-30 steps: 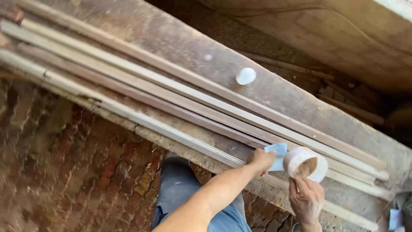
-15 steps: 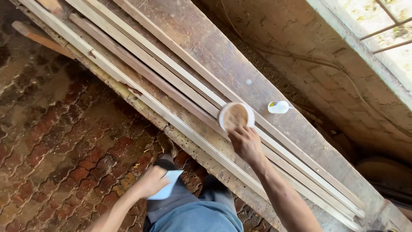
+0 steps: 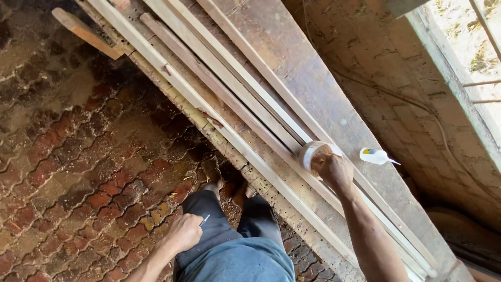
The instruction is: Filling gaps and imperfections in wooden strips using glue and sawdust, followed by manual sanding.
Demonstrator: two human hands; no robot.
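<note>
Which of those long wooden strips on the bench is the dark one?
The brown strip, lying among the pale strips. It alone is reddish-brown; the others are light, almost white. It runs toward the tape roll under the right hand.

left hand (image 3: 183,233) hides small item (unidentifiable)

Both forearms bare, no sleeves showing, no watch or rings seen. Left hand (image 3: 183,232) and right hand (image 3: 334,169) gloveless. Legs in blue-grey trousers (image 3: 235,250), fabric creased at knees. Brown open sandals (image 3: 213,171) on feet, toes partly visible.
</note>
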